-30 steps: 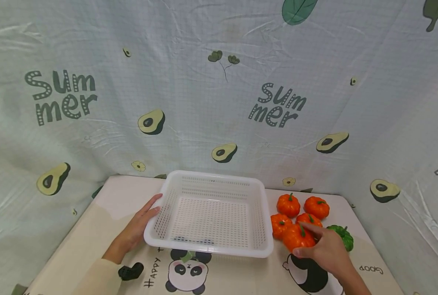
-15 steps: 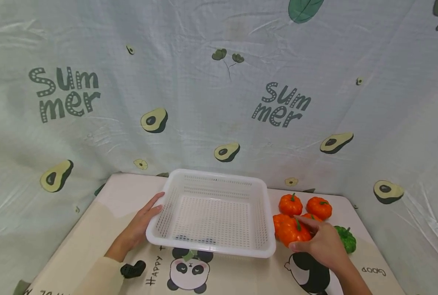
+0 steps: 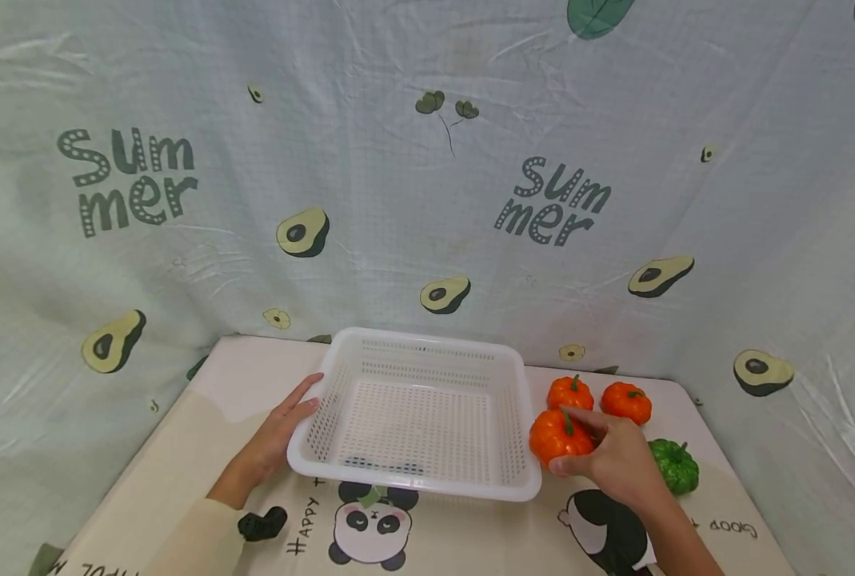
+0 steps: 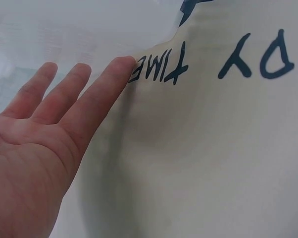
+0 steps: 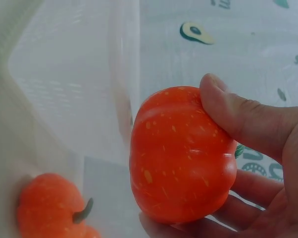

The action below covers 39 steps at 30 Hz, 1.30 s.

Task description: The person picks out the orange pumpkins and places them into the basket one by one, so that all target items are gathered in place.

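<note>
My right hand (image 3: 617,460) grips a small orange pumpkin (image 3: 558,437) with a green stem, close by the right rim of a white plastic basket (image 3: 413,482). In the right wrist view, thumb and fingers wrap the speckled pumpkin (image 5: 181,153), and the basket wall (image 5: 70,94) stands beyond it. My left hand (image 3: 272,440) rests with extended fingers against the basket's left side. The left wrist view shows the fingers (image 4: 97,99) of that hand straight along the white wall. No vegetables show inside the basket.
Two more orange pumpkins, one nearer the basket (image 3: 569,394) and one farther right (image 3: 626,402), sit at the back right. A green pumpkin (image 3: 675,466) lies right of my right hand. A small black object (image 3: 263,525) lies near my left forearm. A printed curtain (image 3: 369,160) hangs behind.
My right hand has moved left with the orange pumpkin, up to the basket's right rim; it now covers the pumpkins behind it. The left hand stays at the basket's side.
</note>
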### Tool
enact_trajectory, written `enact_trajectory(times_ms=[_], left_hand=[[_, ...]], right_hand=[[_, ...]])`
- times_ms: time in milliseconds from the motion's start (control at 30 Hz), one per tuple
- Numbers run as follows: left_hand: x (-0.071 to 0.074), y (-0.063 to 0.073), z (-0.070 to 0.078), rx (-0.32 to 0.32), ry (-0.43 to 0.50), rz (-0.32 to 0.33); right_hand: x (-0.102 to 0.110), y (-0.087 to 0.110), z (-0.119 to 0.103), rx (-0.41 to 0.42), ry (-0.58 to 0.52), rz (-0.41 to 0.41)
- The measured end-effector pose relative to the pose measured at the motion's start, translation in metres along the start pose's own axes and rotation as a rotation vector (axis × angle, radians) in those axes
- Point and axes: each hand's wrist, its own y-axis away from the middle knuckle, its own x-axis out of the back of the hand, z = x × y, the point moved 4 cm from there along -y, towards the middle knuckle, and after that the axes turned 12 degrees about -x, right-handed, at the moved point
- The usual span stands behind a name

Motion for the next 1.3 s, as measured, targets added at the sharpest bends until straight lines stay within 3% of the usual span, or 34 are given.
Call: enact_trajectory(times_ms=[600,1000,1300], left_hand=[[-0.001,0.001,0.003,-0.025,0.000,-0.014],[-0.002,-0.001,0.002,-0.015,0.003,-0.019],[-0.002,0.000,0.004,-0.012,0.025,-0.028]], right_hand=[[-0.004,-0.003,-0.032,0.033,-0.051,-0.029],[-0.010,-0.004,-0.055,0.108,-0.126,-0.051],[-0.017,-0.005,-0.073,0.109,-0.146,-0.065]])
